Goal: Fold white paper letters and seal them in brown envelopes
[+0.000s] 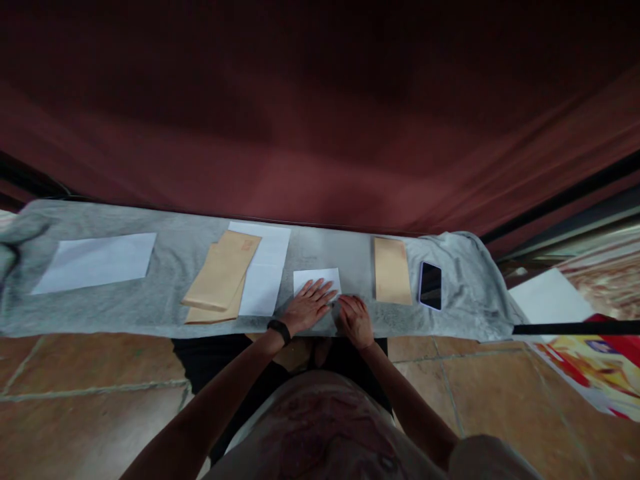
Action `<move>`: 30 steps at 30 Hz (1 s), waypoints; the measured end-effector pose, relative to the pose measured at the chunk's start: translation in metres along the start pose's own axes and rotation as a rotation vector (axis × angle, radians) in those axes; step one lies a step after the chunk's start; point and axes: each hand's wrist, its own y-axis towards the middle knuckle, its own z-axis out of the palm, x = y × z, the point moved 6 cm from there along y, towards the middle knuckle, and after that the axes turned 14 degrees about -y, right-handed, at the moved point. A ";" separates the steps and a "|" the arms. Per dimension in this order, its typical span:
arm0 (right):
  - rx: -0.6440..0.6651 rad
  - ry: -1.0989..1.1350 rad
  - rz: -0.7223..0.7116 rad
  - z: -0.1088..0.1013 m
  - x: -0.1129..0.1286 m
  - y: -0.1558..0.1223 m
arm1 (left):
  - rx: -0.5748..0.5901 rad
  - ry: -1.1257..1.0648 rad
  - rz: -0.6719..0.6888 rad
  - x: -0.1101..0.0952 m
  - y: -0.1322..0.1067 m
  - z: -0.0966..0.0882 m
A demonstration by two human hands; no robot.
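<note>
A small white sheet of paper (316, 274), which looks folded, lies on the grey cloth in front of me. My left hand (311, 305), with a dark band at the wrist, rests flat on it, fingers spread. Close by its lower right corner is my right hand (356, 320), fingers curled and held together, fingertips at the paper's edge. Whether anything is pinched in them is hidden. Left of my hands, brown envelopes (223, 270) overlap a larger white sheet (267, 267). To the right lies another brown envelope (393, 270).
A phone (431, 285) lies on the right part of the grey cloth (330, 247). Another white sheet (97, 261) is at the far left. A dark red curtain (320, 173) hangs behind the narrow table. A black bar (575, 329) and a colourful package (600, 367) are at right.
</note>
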 end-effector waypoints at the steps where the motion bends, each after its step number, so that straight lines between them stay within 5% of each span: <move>1: -0.006 -0.010 0.008 0.000 0.000 0.002 | -0.001 0.000 0.002 0.000 -0.005 -0.001; 11: 0.085 -0.186 -0.009 0.032 0.031 0.050 | 0.006 0.026 0.026 0.001 -0.031 -0.004; 23: 0.016 -0.266 0.102 0.036 0.013 0.067 | -0.136 0.049 -0.127 -0.002 -0.058 -0.009; 26: -0.062 -0.276 0.123 0.034 0.023 0.064 | -0.255 0.053 -0.259 0.019 -0.069 -0.036; 30: -0.066 -0.263 0.077 0.037 0.041 0.054 | -0.598 0.151 -0.645 0.083 -0.117 -0.100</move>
